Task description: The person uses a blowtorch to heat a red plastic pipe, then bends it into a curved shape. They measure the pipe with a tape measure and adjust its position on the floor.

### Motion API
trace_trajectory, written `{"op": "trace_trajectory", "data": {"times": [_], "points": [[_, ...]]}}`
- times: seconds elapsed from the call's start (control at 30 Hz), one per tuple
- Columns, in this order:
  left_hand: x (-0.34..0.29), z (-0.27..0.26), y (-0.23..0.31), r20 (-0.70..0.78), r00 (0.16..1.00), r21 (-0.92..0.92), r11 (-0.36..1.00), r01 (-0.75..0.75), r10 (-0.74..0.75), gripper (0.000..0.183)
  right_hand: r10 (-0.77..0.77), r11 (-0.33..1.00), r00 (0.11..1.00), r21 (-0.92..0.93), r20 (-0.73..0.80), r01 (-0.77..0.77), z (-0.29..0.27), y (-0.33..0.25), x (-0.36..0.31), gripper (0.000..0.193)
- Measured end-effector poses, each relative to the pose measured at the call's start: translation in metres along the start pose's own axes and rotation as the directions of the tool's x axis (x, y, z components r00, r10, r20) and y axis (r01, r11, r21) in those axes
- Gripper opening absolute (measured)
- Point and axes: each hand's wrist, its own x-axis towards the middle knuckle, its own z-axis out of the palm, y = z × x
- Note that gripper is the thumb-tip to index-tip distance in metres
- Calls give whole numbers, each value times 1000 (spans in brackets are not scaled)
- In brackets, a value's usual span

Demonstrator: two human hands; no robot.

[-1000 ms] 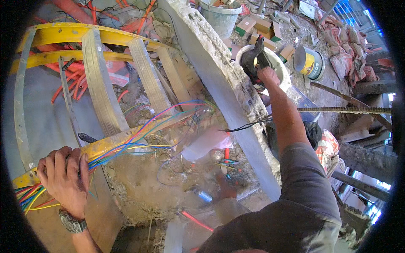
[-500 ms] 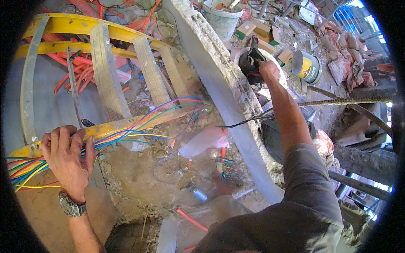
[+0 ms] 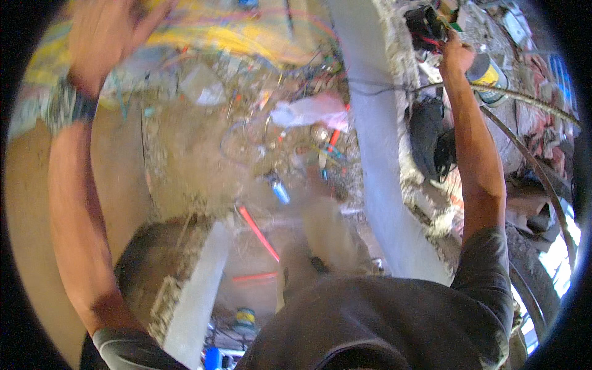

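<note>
My left hand [image 3: 105, 40] is at the upper left, blurred and cut off by the top edge, with its thumb spread away from the palm. It lies over the blurred yellow ladder rail [image 3: 216, 46] and the coloured wires around it; whether it touches them I cannot tell. Beyond the grey wall, my right hand [image 3: 457, 58] is closed beside a black tool bag [image 3: 423, 28] with red trim. A thin thing seems to stick up from its fingers, too small and blurred to name.
A grey wall [image 3: 376, 123] with a rough edge runs between my arms. Crossing beyond it is a ribbed steel bar [image 3: 524, 102], near a bucket with a yellow label [image 3: 488, 77]. Below lie a blue cylinder [image 3: 280, 192], a red tube [image 3: 259, 233] and pinkish plastic [image 3: 314, 113].
The view has swung, so both hands and the ladder sit higher in the picture. My right hand has come away from the bag's right edge and is still closed.
</note>
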Motion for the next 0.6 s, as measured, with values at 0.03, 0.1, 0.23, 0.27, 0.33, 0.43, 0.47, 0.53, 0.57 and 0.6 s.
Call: {"op": "trace_trajectory", "data": {"times": [0.03, 0.1, 0.23, 0.27, 0.33, 0.43, 0.47, 0.53, 0.57, 0.6], "points": [[-10, -5, 17, -53, 997, -149, 988, 50, -59, 28, 124, 952, 991, 278, 43, -131, -2, -8, -37, 44], [-36, -1, 78, -284, 938, -430, 901, 60, -198, 37, 191, 839, 896, 408, 401, -361, -46, -17, -116, 33], [-163, -69, 240, 412, 796, -469, 646, 603, -443, 37, 149, 290, 567, 512, 810, -808, -162, -28, -276, 22], [-223, -68, 292, 198, 799, -630, 551, 548, -568, 33, 89, 180, 453, 433, 887, -883, -181, -34, -326, 29], [-361, -82, 395, 549, 568, -548, 249, 798, -613, 36, 53, 155, 250, 239, 967, -959, -224, -37, -415, 49], [-572, -135, 567, 798, -66, -187, -350, 918, -599, 39, 81, 197, -145, -159, 986, -967, -285, -44, -538, 61], [-638, -148, 628, 833, -306, -86, -654, 752, -461, 28, 135, 325, -179, -214, 974, -921, -305, -43, -569, 58], [-761, -177, 745, 838, -147, 18, -243, 970, -526, 18, 243, 550, -235, -333, 941, -765, -334, -34, -622, 53], [-811, -195, 796, 824, -27, 48, 22, 999, -565, 16, 260, 578, -253, -360, 932, -733, -344, -24, -647, 49], [-848, -203, 833, 791, 192, 28, 349, 937, -581, 15, 277, 605, -259, -378, 925, -701, -353, -12, -669, 45]]}}
